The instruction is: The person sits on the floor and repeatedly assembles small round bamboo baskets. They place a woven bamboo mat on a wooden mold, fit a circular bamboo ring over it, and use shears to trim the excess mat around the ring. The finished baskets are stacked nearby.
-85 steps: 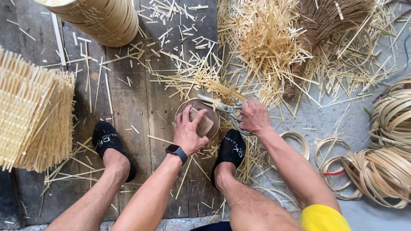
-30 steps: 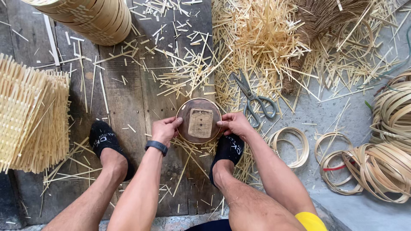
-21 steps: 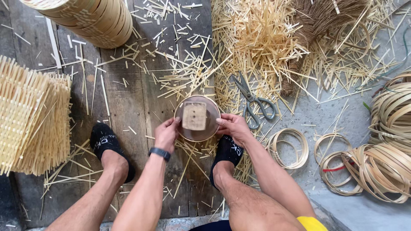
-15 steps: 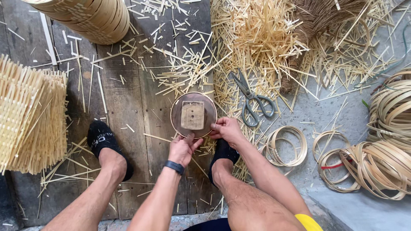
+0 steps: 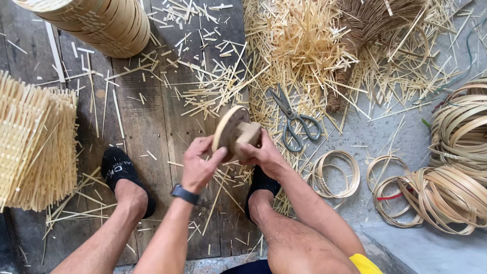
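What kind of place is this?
Likely a bamboo craft workshop floor: bamboo offcuts litter the wooden planks, coiled bamboo hoops lie stacked, scissors nearby.

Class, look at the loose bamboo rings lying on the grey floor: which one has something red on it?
The bamboo ring with the red band, low in the group, beside the large heap of coiled strips. The other rings nearby are plain.

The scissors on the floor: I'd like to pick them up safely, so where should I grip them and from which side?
Take the scissors by the two finger loops, which point toward the person's feet, coming from that near side. The blades are shut and point away, into the heap of bamboo sticks, so the loops lie free on bare concrete.
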